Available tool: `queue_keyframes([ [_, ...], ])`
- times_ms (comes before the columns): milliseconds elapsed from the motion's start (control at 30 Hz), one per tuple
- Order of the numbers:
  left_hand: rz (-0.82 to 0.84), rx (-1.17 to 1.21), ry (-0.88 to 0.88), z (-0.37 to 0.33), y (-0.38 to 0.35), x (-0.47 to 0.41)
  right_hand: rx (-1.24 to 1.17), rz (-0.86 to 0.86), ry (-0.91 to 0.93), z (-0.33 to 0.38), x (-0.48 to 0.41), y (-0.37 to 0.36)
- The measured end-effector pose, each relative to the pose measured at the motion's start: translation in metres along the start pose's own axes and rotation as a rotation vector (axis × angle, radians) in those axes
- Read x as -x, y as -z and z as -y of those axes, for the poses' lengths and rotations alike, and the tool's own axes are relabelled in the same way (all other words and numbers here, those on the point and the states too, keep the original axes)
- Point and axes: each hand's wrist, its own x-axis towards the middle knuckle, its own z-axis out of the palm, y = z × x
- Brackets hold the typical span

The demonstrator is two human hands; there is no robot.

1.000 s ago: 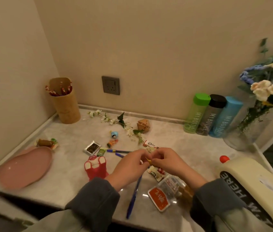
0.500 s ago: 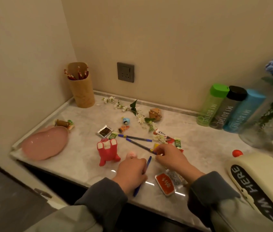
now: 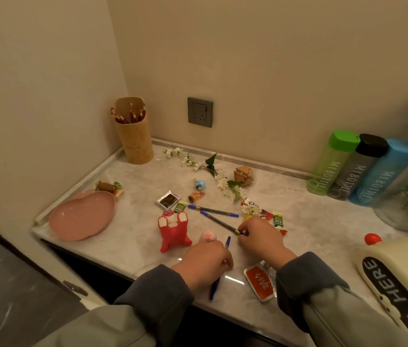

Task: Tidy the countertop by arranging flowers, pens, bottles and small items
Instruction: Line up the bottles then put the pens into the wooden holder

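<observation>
A blue pen [image 3: 214, 288] is half hidden by the left hand [image 3: 205, 264] (seemingly gripped); a grey pen [image 3: 219, 221] is pinched by the right hand [image 3: 260, 242].

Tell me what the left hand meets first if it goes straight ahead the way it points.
The left hand would likely meet the pink toy first, just ahead; depth unclear.

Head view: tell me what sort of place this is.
Probably a home, likely a corner counter in a kitchen or utility nook. It has a marble-look countertop with a raised back edge, a wall socket above it, and three drink bottles beside a glass vase.
</observation>
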Motion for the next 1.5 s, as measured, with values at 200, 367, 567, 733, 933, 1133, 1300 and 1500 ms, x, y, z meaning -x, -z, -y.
queue_keyframes([
  [200, 0.016, -0.055, -0.104, 0.005, -0.003, -0.002, 0.036, -0.051, -0.021, 0.003, 0.000, -0.002],
  [367, 0.004, -0.072, -0.187, 0.005, -0.004, -0.001, -0.018, -0.040, -0.044, 0.004, 0.003, 0.002],
  [567, -0.088, -0.146, -0.318, 0.003, -0.008, -0.003, -0.268, -0.103, -0.049, 0.000, 0.009, 0.014],
  [733, -0.114, -0.151, -0.345, 0.001, -0.014, -0.006, -0.414, -0.218, -0.037, -0.003, 0.019, 0.027],
  [933, -0.251, -0.021, -0.263, -0.016, -0.003, -0.015, -0.747, -0.339, -0.032, -0.005, 0.025, 0.055],
  [1133, -0.516, 0.209, -0.172, -0.018, 0.027, -0.025, -0.972, -0.410, -0.013, -0.001, 0.025, 0.084],
  [1300, -0.669, 0.314, -0.096, -0.011, 0.051, -0.035, -0.992, -0.426, 0.015, 0.010, 0.020, 0.096],
  [1500, -0.748, 0.372, -0.034, -0.002, 0.084, -0.045, -1.051, -0.369, 0.081, 0.031, 0.007, 0.111],
])
